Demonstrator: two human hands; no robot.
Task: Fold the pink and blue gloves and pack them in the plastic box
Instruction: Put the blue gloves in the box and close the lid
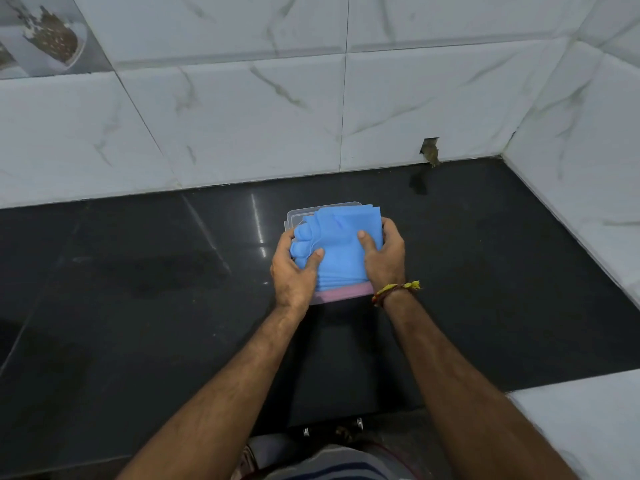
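Observation:
A folded stack of blue gloves (341,244) lies on top of a clear plastic box (294,216) on the dark counter. Under the blue stack a strip of pink glove (346,292) shows at the near edge. My left hand (294,271) grips the left side of the stack, its thumb pressing on the blue glove fingers. On the right side my right hand (382,252) holds the stack, thumb on top. Most of the box is hidden beneath the gloves and my hands.
The black counter (138,271) runs to a white marble-tiled wall (242,116) at the back and to a tiled wall on the right. A chipped hole (430,150) sits at the wall's base. A white ledge (588,427) is at the near right.

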